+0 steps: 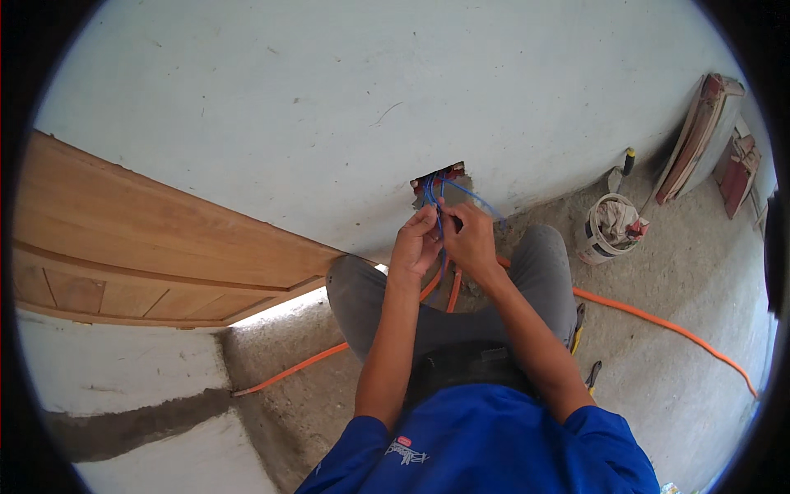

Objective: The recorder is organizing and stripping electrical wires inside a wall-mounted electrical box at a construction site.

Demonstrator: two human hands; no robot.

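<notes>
Blue wires [485,206] come out of a rough square opening [453,173] low in the white wall. Just below it, my left hand [420,243] has its thumb and fingers closed on the wires. My right hand [469,239] is beside it, thumb and fingers also pinched on the wires. The fingertips of both are close together, so exactly which strand each holds is unclear. Orange conduit [455,288] runs behind and below my hands, between my bent knees.
A wooden door [140,230] stands at left. At right are a bucket [588,247] with rags, a trowel [615,179] against the wall and leaning boards [699,140]. More orange conduit [658,321] crosses the concrete floor [666,379]. Pliers [592,375] lie beside my right leg.
</notes>
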